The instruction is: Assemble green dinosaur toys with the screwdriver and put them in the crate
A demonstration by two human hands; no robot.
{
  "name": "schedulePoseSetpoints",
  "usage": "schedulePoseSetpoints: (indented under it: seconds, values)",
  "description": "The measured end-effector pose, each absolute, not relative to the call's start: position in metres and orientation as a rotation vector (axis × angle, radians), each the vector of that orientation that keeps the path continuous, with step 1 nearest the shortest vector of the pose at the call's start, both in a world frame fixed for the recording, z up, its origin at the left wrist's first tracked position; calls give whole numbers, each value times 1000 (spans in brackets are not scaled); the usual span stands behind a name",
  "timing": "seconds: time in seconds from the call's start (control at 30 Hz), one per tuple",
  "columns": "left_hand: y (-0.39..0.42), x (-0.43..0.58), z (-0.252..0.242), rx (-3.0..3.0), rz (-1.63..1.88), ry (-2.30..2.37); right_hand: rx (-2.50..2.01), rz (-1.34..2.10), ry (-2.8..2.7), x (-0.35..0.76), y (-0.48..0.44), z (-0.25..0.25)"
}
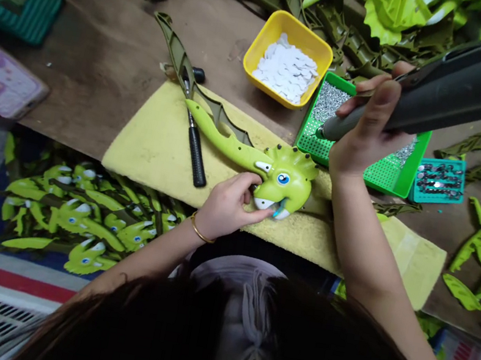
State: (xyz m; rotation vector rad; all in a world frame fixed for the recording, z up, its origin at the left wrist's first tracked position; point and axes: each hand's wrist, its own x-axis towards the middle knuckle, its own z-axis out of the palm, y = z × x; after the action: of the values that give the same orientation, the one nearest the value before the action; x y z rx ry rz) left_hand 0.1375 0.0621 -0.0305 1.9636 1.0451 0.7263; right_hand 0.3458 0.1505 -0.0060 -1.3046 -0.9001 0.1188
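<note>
Dinosaur toy (285, 178), one, green, gripped by curled left hand (229, 203), right hand (368, 140) clenched around one dark power tool (466, 83)

Glossy green plastic dinosaur head (287, 179); rough wooden bench (96, 49); matt yellow cloth pad (149, 139).

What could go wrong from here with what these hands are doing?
The grey-handled power tool in the right hand sits right over the green tray of screws, so it might knock the tray and spill them. The left hand steadies the green toy dinosaur on a soft yellow pad, so the toy could shift. The nearby hammer could get bumped.
</note>
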Motion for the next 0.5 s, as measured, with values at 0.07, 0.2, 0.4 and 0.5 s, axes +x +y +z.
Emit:
schedulePoseSetpoints:
  seconds: [0.07,0.2,0.4,0.5]
  values:
    - [62,140,-31,1947,751,1046,-1325,195,-925,347,148,-8]
    - [61,143,-30,1900,804,1034,-1184,225,-916,349,146,-4]
    - [56,148,-21,1683,628,1082,-1004,199,-887,349,145,3]
    - [52,151,-18,1370,538,1090,-1005,194,-877,349,146,2]
